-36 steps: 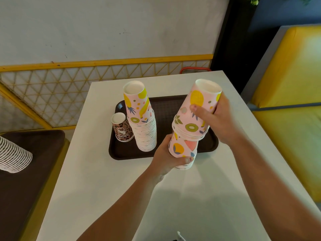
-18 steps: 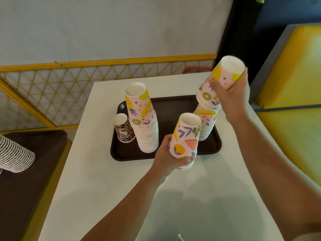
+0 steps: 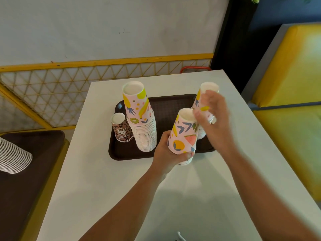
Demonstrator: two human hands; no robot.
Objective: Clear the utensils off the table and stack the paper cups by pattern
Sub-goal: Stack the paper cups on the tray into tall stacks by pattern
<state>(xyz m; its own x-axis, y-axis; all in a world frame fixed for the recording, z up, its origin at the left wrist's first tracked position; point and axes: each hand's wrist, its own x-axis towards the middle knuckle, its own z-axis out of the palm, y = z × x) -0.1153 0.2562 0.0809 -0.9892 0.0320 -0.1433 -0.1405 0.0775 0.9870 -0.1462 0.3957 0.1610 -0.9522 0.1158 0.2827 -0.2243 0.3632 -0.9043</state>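
A short stack of upside-down, fruit-patterned paper cups (image 3: 183, 134) stands at the near edge of the brown tray (image 3: 166, 105), its lower rims just over the tray's front lip above the white table (image 3: 97, 180). The left hand (image 3: 166, 153) grips this stack low down, fingers curled round its left side and the thumb pressed across the front near the rims. Just behind and to the right, a second fruit-patterned stack (image 3: 202, 101) stands on the tray's right side. The right hand (image 3: 214, 119) hangs in front of that stack and beside the top of the held one; it is blurred, its fingers loosely spread, and whether it touches either stack cannot be told. It appears to hold nothing.

Farther left on the tray rises the tallest fruit-patterned stack (image 3: 140, 119), well apart from both hands. Touching its left side is a small leopard-print cup (image 3: 121, 127), also inverted. Off the table to the left, a white cup stack (image 3: 12, 158) lies on its side on a dark seat (image 3: 34, 180). A yellow bench (image 3: 291, 84) sits to the right.
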